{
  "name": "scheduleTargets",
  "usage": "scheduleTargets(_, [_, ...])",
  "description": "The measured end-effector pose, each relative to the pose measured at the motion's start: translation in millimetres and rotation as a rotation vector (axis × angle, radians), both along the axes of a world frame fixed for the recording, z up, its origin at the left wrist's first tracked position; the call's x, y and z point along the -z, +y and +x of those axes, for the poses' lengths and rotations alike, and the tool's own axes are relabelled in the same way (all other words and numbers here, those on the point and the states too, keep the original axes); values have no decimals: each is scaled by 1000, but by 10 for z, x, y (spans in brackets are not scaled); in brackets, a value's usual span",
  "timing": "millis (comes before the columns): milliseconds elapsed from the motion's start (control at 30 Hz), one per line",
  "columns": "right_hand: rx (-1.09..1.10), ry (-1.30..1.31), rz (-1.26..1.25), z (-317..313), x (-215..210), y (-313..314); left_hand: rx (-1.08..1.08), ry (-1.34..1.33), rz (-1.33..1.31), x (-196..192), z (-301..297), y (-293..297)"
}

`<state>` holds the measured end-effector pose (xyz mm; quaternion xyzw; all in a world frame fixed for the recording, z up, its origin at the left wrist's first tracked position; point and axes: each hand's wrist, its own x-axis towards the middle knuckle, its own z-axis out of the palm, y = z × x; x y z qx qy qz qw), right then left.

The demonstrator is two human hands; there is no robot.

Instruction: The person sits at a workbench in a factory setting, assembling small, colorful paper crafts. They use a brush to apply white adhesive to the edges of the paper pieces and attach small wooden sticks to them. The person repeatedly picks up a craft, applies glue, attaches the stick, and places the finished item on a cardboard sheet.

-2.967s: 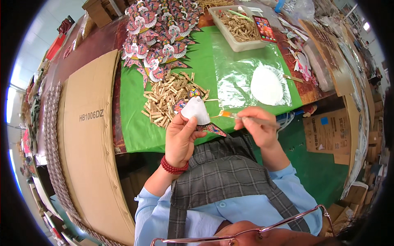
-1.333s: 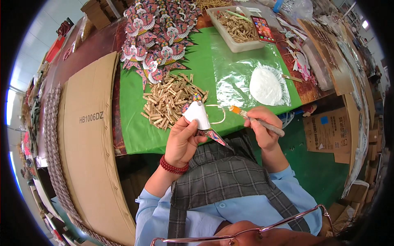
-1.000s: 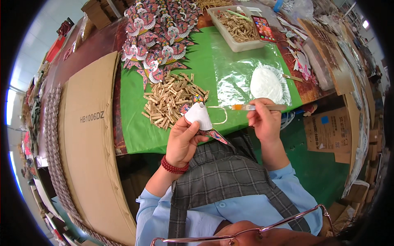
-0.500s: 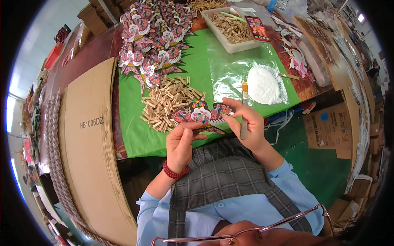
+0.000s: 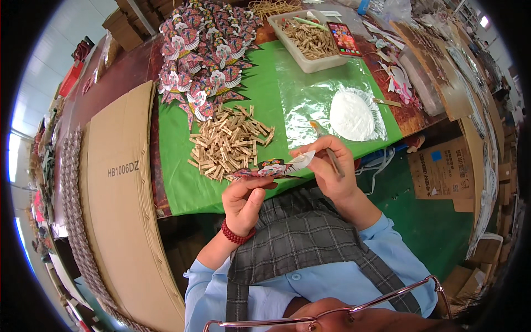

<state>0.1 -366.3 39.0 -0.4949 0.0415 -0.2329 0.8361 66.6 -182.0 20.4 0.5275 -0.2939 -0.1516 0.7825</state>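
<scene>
A small, colourfully printed swallow-shaped paper kite (image 5: 271,167) is held between my hands above the front edge of the green sheet. My left hand (image 5: 243,202) pinches its left part, thumb below and fingers behind. With thumb and fingers, my right hand (image 5: 332,171) grips the right wing, which is bent up and shows its white back. The same hand keeps a flat brush (image 5: 335,161) tucked among its fingers, bristles pointing away from me. Just beyond the kite lies a heap of wooden clothespins (image 5: 227,141). To the right, white paste (image 5: 352,114) sits on a clear plastic sheet (image 5: 301,105).
Many printed kites (image 5: 207,55) are piled at the back left. A white tub (image 5: 310,65) of clothespins stands at the back, a phone (image 5: 345,39) leaning on its rim. A thin flat stick (image 5: 388,102) touches the paste. Large cardboard (image 5: 119,188) flanks the table's left.
The kite has tilted from facing me to nearly edge-on, and its right wing is now bent up, white side showing. The brush has swung so its bristles lean left.
</scene>
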Motion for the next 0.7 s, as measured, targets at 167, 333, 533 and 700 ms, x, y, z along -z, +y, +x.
scheduleTargets(167, [-29,-47,-103,27,-5,2,63,-33,8,117,111,64])
scheduleTargets(333, [135,-221,-663,146,0,45,-98,242,154,63,182,158])
scheduleTargets(533, [290,-506,-1149,387,-79,276,-645,-452,576,-346,37,484])
scheduleTargets(700, [197,-579,-1233,460,-51,526,-549,-862,543,-247,154,512])
